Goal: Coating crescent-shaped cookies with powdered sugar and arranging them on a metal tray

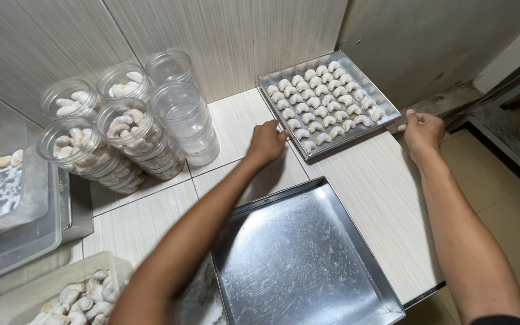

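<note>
Cookie tray (373,88): square metal tray at the far end of your counter, pushed toward the wall corner, tilted diagonally to the counter edge; both your hands are on it.
Nearest tub (7,301): clear plastic container at the bottom left, holding powdered crescent cookies (85,299).
Empty tray (299,256): bare metal tray right below you, between your two forearms, with its near corner hanging past the counter edge.
Counter (386,198): pale striped tile surface; everything rests on it.
Left-side container (7,198): clear tub at the left edge with a few cookies and loose white powder inside.
Your left hand (266,143): knuckles up, fingers curled down onto the tray's near-left rim; whether they clamp the rim or only press on it, you cannot tell from here.
Your right hand (422,132): fingers closed on the tray's right corner, which juts just past the counter edge.
Tray contents (323,99): pale crescent cookies in tidy rows, filling most of the tray.
Jars (121,129): clear round plastic jars lying stacked on their sides left of the tray, mouths toward you; most hold cookies, two on the right look empty.
Wall (212,36): light panelled wall behind the jars and tray.
</note>
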